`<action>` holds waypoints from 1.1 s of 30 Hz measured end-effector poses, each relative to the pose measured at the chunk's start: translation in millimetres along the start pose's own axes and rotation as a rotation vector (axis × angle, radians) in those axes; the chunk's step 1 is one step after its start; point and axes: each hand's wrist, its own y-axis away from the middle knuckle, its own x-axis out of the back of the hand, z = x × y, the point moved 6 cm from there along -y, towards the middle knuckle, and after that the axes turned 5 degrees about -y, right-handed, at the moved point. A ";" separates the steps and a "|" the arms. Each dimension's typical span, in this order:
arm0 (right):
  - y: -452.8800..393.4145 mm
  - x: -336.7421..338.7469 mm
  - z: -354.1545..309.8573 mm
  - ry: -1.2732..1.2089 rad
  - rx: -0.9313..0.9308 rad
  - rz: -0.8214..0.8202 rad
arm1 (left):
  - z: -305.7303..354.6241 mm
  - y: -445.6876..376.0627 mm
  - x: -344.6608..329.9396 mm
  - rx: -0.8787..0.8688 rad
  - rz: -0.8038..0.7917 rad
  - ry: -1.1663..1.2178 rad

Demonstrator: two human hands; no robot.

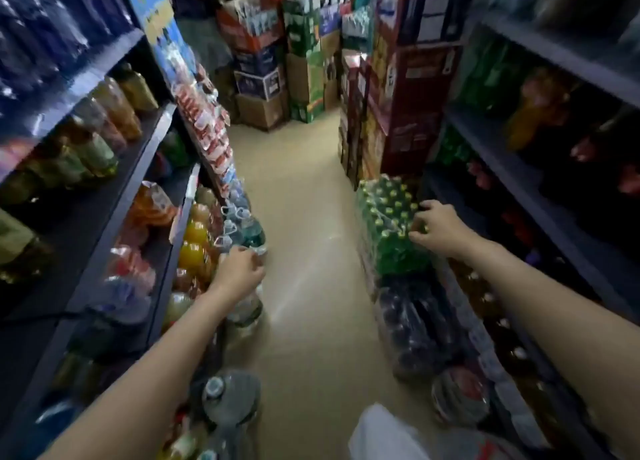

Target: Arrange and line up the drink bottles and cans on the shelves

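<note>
My left hand (240,272) reaches down to the row of large clear water jugs (247,231) standing on the floor along the left shelf; its fingers curl at the cap of one jug, though the blur hides whether they grip it. My right hand (438,227) rests with spread fingers on top of a shrink-wrapped pack of green bottles with yellow caps (388,224) on the floor at the right. Orange juice bottles (192,244) line the low left shelf.
Dark metal shelves (152,168) with bottles flank a narrow beige aisle (304,251). Packs of dark bottles (415,324) lie behind the green pack. Stacked cartons (263,78) close the far end. Another water jug (228,400) stands near my left forearm.
</note>
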 end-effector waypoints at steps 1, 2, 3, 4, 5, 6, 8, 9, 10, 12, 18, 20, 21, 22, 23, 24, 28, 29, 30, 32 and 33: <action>-31.0 4.6 3.6 -0.014 -0.005 0.008 | 3.4 -31.3 6.3 -0.009 0.013 0.016; -63.3 11.0 8.1 -0.028 0.002 0.024 | 7.3 -64.1 13.2 -0.023 0.027 0.007; -101.0 16.8 12.0 -0.039 -0.008 0.028 | 8.8 -100.3 19.2 -0.018 0.041 0.009; -138.8 21.1 12.6 -0.063 0.000 0.023 | 9.2 -134.0 24.8 -0.005 0.047 0.012; -178.7 28.7 12.1 -0.075 0.012 0.026 | 9.1 -168.8 31.9 0.015 0.060 0.006; -217.2 38.9 8.8 -0.083 0.031 0.031 | 9.9 -203.5 41.9 0.018 0.093 0.007; -290.4 64.9 -3.6 -0.056 0.097 0.069 | 13.1 -269.3 64.5 0.024 0.140 -0.020; -324.2 76.6 -10.8 -0.051 0.114 0.084 | 13.9 -300.3 74.8 0.029 0.148 -0.028; -356.1 87.0 -19.7 -0.053 0.123 0.086 | 14.8 -328.2 85.6 0.035 0.157 -0.024; -417.2 103.8 -40.9 -0.040 0.155 0.077 | 13.6 -381.1 105.6 0.044 0.176 0.002; -608.2 111.5 -101.5 -0.027 0.244 0.019 | -23.0 -559.7 137.9 0.054 0.171 -0.031; -673.5 104.6 -118.0 -0.007 0.251 0.001 | -43.4 -623.7 142.9 0.055 0.132 -0.057; -705.7 102.7 -124.8 -0.005 0.238 -0.010 | -56.2 -654.9 146.0 0.068 0.101 -0.061; -735.2 103.1 -133.1 -0.004 0.224 -0.027 | -69.2 -685.5 150.9 0.084 0.079 -0.054; -763.7 106.2 -142.6 0.002 0.221 -0.038 | -81.2 -715.3 157.6 0.096 0.070 -0.047; -790.8 111.4 -152.4 0.010 0.217 -0.041 | -91.3 -743.9 165.8 0.108 0.070 -0.041; -897.8 133.0 -188.9 -0.003 0.209 -0.048 | -109.4 -849.9 200.6 0.151 0.077 -0.060; -926.3 135.7 -197.2 -0.004 0.217 -0.048 | -110.7 -876.6 206.6 0.143 0.079 -0.072; -955.4 138.8 -205.6 -0.006 0.226 -0.044 | -111.9 -904.3 211.4 0.130 0.078 -0.080; -1014.4 146.9 -223.6 -0.009 0.235 -0.033 | -118.3 -959.8 220.2 0.114 0.083 -0.080; -1045.1 150.7 -233.6 -0.006 0.248 -0.032 | -123.2 -988.1 224.1 0.115 0.088 -0.071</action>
